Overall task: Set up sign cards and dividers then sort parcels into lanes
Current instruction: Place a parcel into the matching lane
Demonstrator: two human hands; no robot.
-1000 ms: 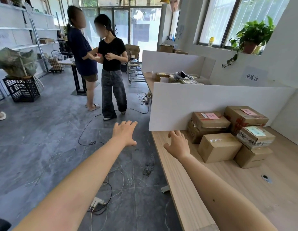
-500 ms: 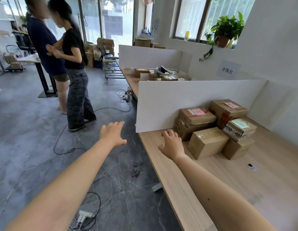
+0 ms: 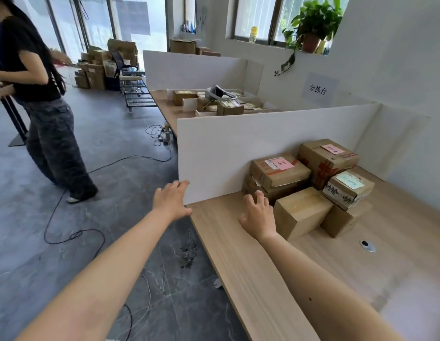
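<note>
Divider board [image 3: 263, 143] upright at centre frame, left hand [image 3: 171, 200] relaxed and empty, fingertips at its lower-left corner, right hand [image 3: 259, 212] spread, empty, above surface [image 3: 221, 242], parcels [image 3: 302, 210] just right of it

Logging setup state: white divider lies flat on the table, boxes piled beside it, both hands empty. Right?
No. In the head view the divider stands upright on the table, not flat. The boxes are piled beside it; left hand and right hand are empty.
</note>
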